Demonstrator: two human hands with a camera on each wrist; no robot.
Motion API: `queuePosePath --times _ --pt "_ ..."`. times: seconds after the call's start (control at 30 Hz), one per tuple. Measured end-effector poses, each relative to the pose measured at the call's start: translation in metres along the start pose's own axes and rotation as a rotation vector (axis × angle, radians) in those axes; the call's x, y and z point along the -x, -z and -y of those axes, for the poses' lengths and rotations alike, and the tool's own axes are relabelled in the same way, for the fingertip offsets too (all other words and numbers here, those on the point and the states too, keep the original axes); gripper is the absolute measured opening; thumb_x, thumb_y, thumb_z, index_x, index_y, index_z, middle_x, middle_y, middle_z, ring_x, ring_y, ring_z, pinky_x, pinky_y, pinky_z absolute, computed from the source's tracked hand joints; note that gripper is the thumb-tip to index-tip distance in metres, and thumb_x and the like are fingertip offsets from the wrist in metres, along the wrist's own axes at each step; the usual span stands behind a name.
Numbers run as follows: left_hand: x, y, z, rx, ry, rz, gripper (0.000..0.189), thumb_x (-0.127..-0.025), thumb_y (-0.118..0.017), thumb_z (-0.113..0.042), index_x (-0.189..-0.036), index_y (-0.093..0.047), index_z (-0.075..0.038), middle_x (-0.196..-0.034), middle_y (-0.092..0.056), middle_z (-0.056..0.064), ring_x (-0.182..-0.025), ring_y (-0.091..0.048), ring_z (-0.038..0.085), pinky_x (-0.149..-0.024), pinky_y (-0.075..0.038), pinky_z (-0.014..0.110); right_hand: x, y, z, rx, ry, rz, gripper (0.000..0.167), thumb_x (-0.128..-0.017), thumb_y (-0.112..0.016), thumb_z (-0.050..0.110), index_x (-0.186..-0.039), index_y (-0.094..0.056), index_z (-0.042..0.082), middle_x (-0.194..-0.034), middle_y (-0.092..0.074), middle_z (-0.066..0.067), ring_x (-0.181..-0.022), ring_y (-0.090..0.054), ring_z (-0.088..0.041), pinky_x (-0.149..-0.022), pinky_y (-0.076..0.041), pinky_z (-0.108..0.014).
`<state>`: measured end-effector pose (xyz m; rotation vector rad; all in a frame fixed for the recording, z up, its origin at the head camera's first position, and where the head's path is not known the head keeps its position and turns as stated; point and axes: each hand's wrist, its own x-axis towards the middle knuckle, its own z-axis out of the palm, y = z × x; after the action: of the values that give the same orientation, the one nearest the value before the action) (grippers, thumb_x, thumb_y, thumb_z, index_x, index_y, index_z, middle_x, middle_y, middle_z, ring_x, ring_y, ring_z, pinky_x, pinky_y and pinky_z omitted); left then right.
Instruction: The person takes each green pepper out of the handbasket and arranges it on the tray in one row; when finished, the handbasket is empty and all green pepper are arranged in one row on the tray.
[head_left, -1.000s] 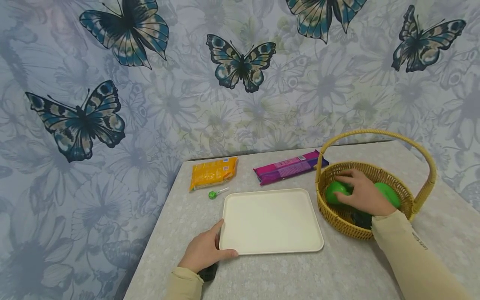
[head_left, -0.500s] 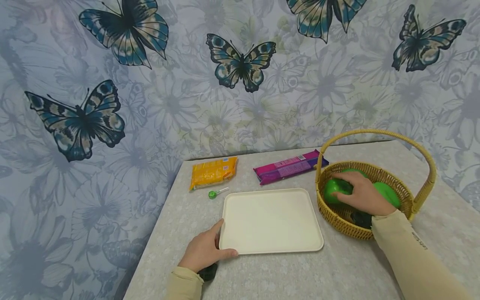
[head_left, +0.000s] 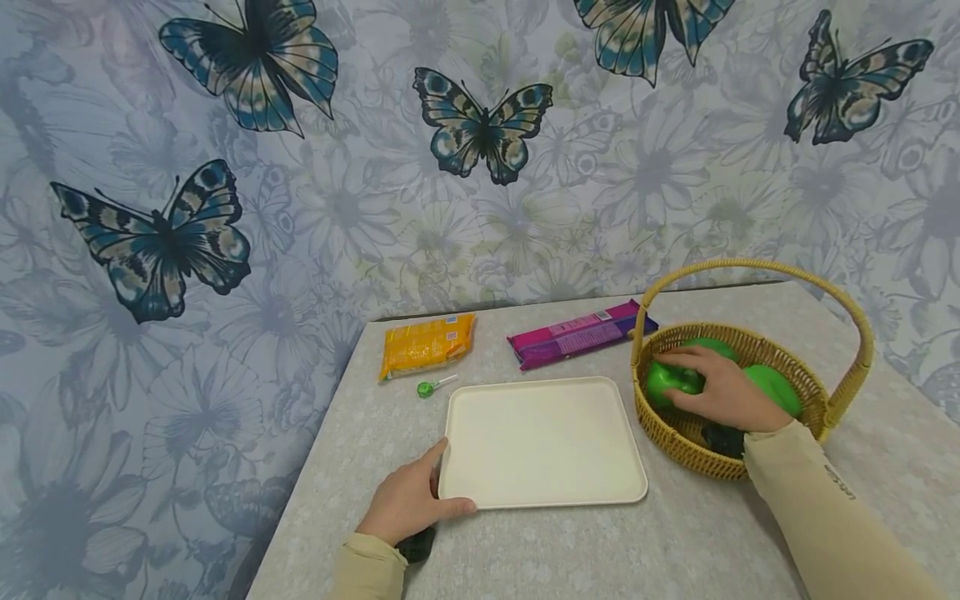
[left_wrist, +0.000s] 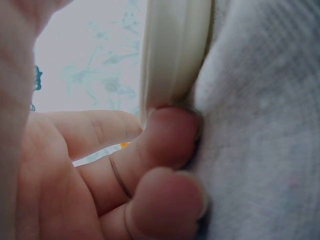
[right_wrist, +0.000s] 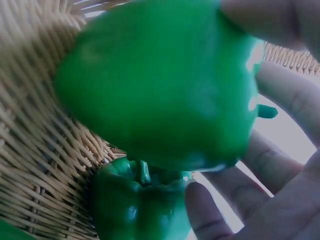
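My right hand point(head_left: 723, 390) reaches into a yellow wicker basket point(head_left: 678, 450) and grips a glossy green bell pepper point(head_left: 667, 385) between thumb and fingers. Up close in the right wrist view, the held pepper point(right_wrist: 160, 85) points its stem towards my palm. A second green bell pepper point(right_wrist: 140, 205) sits below it, by the woven wall. My left hand point(head_left: 405, 500) holds the near left corner of a cream tray point(head_left: 543, 442), its thumb on the front rim. In the left wrist view, curled fingertips point(left_wrist: 170, 135) press against the edge of the tray point(left_wrist: 175, 50).
Behind the tray lie an orange packet point(head_left: 427, 346), a green lollipop point(head_left: 426, 389) and a purple packet point(head_left: 577, 335). The basket's tall handle point(head_left: 757, 263) arches over its opening. More green items point(head_left: 776, 390) lie in the basket. A butterfly-patterned wall point(head_left: 487, 242) stands behind the table.
My right hand has closed round the bell pepper and shifted it slightly left inside the basket, showing more green behind. The left hand and tray have stayed put.
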<state>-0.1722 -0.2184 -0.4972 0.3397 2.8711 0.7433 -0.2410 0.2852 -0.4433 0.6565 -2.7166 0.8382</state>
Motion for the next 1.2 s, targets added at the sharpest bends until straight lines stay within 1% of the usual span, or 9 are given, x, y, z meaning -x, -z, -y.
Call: queuePosePath --times 0.2,0.37,0.5,0.7,0.8,0.93,1.1,1.2 --pt "0.0001 0.0011 0.0007 -0.007 0.002 -0.002 0.122 -0.071 -0.075 -0.081 -0.16 -0.037 -0.006 -0.089 -0.067 -0.008 -0.072 -0.057 0.005 -0.067 -0.049 0.031 -0.0002 -0.0025 -0.0028 -0.002 -0.045 -0.029 0.061 -0.087 -0.084 0.032 -0.139 -0.064 0.005 -0.137 -0.056 -0.026 -0.127 -0.048 -0.048 -0.092 -0.047 -0.066" --pt "0.0002 0.002 0.0003 -0.005 0.0 -0.002 0.122 -0.071 -0.076 -0.08 -0.159 -0.037 -0.005 -0.09 -0.067 -0.007 -0.073 -0.057 0.005 -0.068 -0.049 0.032 -0.0003 -0.0034 -0.0049 -0.003 -0.062 0.003 0.061 -0.088 -0.083 0.035 -0.137 -0.065 0.004 -0.138 -0.055 -0.027 -0.128 -0.046 -0.05 -0.093 -0.046 -0.067" --pt "0.0004 0.0022 0.0 -0.006 0.003 0.0 0.122 -0.071 -0.076 -0.08 -0.159 -0.037 -0.005 -0.089 -0.067 -0.007 -0.072 -0.057 0.005 -0.068 -0.049 0.032 -0.0005 -0.0038 -0.0056 -0.003 -0.062 0.022 0.061 -0.09 -0.081 0.035 -0.139 -0.063 0.004 -0.138 -0.054 -0.027 -0.125 -0.048 -0.047 -0.091 -0.048 -0.063" --pt "-0.0002 0.0019 -0.0005 -0.014 0.013 0.008 0.122 -0.071 -0.076 -0.08 -0.159 -0.037 -0.005 -0.088 -0.067 -0.007 -0.071 -0.057 0.006 -0.066 -0.048 0.032 0.0006 -0.0029 -0.0053 -0.019 -0.059 0.045 0.059 -0.093 -0.077 0.027 -0.144 -0.058 0.003 -0.139 -0.054 -0.025 -0.112 -0.057 -0.037 -0.083 -0.051 -0.052" --pt "-0.0007 0.0014 -0.0006 -0.021 0.015 0.012 0.122 -0.071 -0.076 -0.08 -0.159 -0.037 -0.006 -0.089 -0.067 -0.007 -0.072 -0.057 0.006 -0.067 -0.049 0.032 0.0017 -0.0025 -0.0053 -0.021 -0.062 0.043 0.06 -0.093 -0.077 0.027 -0.144 -0.057 0.002 -0.138 -0.056 -0.025 -0.112 -0.059 -0.037 -0.084 -0.051 -0.052" --pt "-0.0014 0.0007 -0.0001 -0.031 0.014 0.009 0.122 -0.071 -0.075 -0.081 -0.159 -0.038 -0.006 -0.089 -0.067 -0.007 -0.072 -0.057 0.005 -0.067 -0.049 0.032 0.0025 -0.0029 -0.006 -0.023 -0.061 0.01 0.061 -0.092 -0.079 0.03 -0.142 -0.059 0.001 -0.137 -0.058 -0.024 -0.117 -0.059 -0.042 -0.09 -0.05 -0.059" --pt "-0.0019 0.0001 -0.0003 -0.02 0.017 0.009 0.122 -0.071 -0.075 -0.081 -0.16 -0.037 -0.006 -0.089 -0.067 -0.007 -0.072 -0.057 0.005 -0.067 -0.049 0.032 0.0003 -0.0002 -0.005 -0.017 -0.027 -0.069 0.058 -0.089 -0.083 0.028 -0.137 -0.063 0.002 -0.131 -0.061 -0.023 -0.112 -0.061 -0.041 -0.087 -0.051 -0.059" --pt "-0.0018 -0.0005 -0.0009 -0.01 0.019 0.01 0.122 -0.071 -0.074 -0.081 -0.16 -0.037 -0.006 -0.089 -0.066 -0.008 -0.071 -0.057 0.005 -0.067 -0.049 0.032 -0.0017 0.0048 -0.003 -0.011 -0.021 -0.1 0.058 -0.089 -0.083 0.027 -0.137 -0.063 0.002 -0.131 -0.062 -0.023 -0.112 -0.061 -0.041 -0.087 -0.051 -0.06"
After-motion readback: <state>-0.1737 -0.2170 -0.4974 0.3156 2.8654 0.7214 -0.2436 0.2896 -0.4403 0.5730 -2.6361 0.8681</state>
